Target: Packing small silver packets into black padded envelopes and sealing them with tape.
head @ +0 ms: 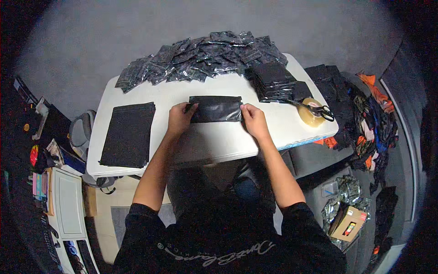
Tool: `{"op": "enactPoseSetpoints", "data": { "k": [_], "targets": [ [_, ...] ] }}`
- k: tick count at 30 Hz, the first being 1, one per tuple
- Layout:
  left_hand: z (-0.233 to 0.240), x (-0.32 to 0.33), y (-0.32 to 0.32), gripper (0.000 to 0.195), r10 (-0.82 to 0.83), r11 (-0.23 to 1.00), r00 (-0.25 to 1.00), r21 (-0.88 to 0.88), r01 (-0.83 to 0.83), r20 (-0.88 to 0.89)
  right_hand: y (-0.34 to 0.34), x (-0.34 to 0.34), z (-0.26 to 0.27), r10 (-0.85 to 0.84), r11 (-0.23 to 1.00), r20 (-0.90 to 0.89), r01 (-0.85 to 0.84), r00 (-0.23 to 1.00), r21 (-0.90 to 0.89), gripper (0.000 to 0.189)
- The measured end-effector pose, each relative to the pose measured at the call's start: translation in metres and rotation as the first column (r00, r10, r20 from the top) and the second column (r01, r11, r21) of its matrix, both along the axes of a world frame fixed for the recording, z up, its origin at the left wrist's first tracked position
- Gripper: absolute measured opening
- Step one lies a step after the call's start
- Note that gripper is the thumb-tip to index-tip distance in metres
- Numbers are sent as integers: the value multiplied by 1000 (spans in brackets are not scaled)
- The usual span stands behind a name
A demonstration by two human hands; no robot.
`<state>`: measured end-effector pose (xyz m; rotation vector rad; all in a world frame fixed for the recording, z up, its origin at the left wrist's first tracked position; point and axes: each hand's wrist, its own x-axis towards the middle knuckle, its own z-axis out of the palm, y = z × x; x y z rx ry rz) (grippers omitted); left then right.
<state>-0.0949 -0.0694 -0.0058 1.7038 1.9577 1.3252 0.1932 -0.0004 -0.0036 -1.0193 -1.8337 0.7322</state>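
Observation:
Between my hands lies a flat black plastic packet [216, 109], just over the white table [219, 135]. My left hand [181, 114] pinches its left edge, and my right hand [252, 118] has its right edge between thumb and fingers. To the left rests a stack of flat black sheets or bags [127, 134]. A wide heap of clear-wrapped dark packets [205, 56] covers the far side. Right of centre is a pile of black folded packets [273, 82]. Black-handled scissors [320, 111] lie across a roll of clear tape [309, 118] near the right corner.
Piled dark and orange fabric [371, 126] lies right of the table. An open cardboard box [349, 224] and crumpled plastic are at the lower right. A grey chair [82, 130] stands by the left end, with a white cabinet [68, 205] below it.

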Motion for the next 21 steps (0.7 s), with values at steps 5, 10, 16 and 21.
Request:
{"op": "enactPoseSetpoints", "data": {
  "k": [5,10,16,21],
  "targets": [
    [-3,0,-3,33,-18,998,983,-52,28,181,-2,5,1,75,996,-53,-78,996,-52,29],
    [-3,-2,-10,32,-72,997,979,-22,77,192,-16,3,8,15,1000,147,-16,989,9,30],
    [17,12,-17,34,-2,997,1000,-77,3,14,-16,0,11,-93,993,200,77,975,88,29],
    [21,11,-18,38,63,966,992,-242,-88,-107,-22,-11,12,-211,977,279,196,937,81,30]
  ]
}}
